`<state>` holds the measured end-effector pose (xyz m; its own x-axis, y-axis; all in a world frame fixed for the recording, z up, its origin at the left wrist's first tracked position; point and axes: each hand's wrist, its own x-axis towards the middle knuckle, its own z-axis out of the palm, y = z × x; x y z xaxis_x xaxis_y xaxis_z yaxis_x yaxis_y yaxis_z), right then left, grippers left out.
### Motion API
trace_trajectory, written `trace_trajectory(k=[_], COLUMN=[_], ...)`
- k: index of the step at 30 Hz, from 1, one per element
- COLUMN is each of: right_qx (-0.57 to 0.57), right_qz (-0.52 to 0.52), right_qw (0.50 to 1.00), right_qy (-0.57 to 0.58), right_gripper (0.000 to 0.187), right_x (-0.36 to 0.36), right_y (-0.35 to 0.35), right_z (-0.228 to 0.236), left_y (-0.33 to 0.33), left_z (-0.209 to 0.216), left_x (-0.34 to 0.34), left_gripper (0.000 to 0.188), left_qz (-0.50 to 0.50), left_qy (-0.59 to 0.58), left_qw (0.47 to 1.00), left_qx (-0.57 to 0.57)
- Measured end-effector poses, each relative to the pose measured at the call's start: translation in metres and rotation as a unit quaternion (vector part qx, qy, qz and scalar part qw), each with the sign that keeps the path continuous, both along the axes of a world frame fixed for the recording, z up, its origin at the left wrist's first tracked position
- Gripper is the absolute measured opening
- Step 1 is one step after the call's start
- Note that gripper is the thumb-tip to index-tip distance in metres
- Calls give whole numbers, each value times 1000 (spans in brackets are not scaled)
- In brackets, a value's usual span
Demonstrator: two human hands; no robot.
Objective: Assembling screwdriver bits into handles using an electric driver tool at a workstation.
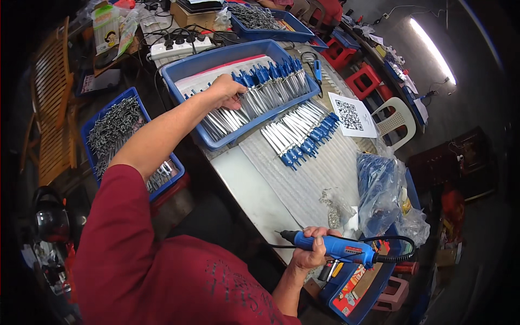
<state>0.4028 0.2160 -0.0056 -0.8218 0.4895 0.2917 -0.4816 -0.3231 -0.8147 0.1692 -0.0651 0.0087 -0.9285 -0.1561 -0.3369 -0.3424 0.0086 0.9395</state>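
My left hand (pixel 226 91) reaches over the blue tray (pixel 219 142) with its fingers curled down at the rods inside. What those fingers hold, if anything, is hidden. Slim silver rods with blue ends (pixel 271 86) lie packed side by side in that tray. A second row of silver rods with blue ends (pixel 298 132) rests in front of it on a pale ribbed sheet. Low on the right, my right hand (pixel 311 252) is wrapped round a blue electric screwdriver (pixel 346 250). Its dark tip points left, and a black cord leaves its back end.
A blue bin of grey metal parts (pixel 116 127) stands at the left, below table height. Clear plastic bags (pixel 379 181) and a blue crate (pixel 338 307) are at the right. A printed card (pixel 353 115) lies beyond the rods. A white power strip (pixel 179 47) sits behind the tray.
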Motion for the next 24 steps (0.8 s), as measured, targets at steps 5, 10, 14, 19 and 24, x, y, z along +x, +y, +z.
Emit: trace_trajectory(k=[5,10,14,19,24], right_qx=[-1,0,4,-6,3], right_qz=[-12,-2,2,3,4], right_qw=[1000,1000,1000,1000,1000], right_qy=[-13,-6,2,-4,-7], right_gripper=[40,40,40,41,41], right_x=[0,0,0,2,3], right_y=[-1,-5,-4,-6,-5], right_z=[1,3,3,4,3], left_y=[-10,-17,-23,-20,-19], left_z=[6,1,-4,-5,-2], left_x=[8,9,3,3,-3], left_gripper=[27,26,27,24,21], left_qz=[-20,-9,35,45,54], left_qy=[-23,-20,-3,11,21], left_qw=[999,999,999,997,996], left_qx=[33,27,-5,-59,-67])
